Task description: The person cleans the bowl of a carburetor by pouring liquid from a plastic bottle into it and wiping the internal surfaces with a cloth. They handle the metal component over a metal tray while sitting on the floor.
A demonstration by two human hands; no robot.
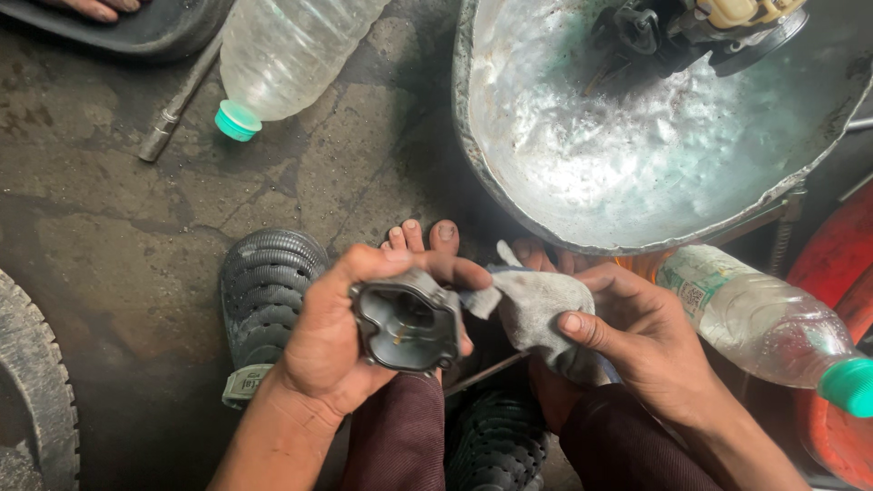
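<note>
My left hand (pixel 329 332) grips a small dark metal housing (pixel 406 320) with a hollow middle and bolt lugs at its corners, held open side up. My right hand (pixel 637 336) is closed on a bunched grey rag (pixel 536 309), whose tip touches the right edge of the housing. Both hands sit low in the view, above my knees in dark red trousers.
A big dented metal basin (pixel 637 145) with black and yellow engine parts (pixel 700 27) stands at upper right. Two plastic bottles with green caps lie at top (pixel 282 55) and right (pixel 764 318). A socket wrench (pixel 177 100), a black clog (pixel 264 291), a tyre (pixel 36 382) and bare toes (pixel 423 236) surround me.
</note>
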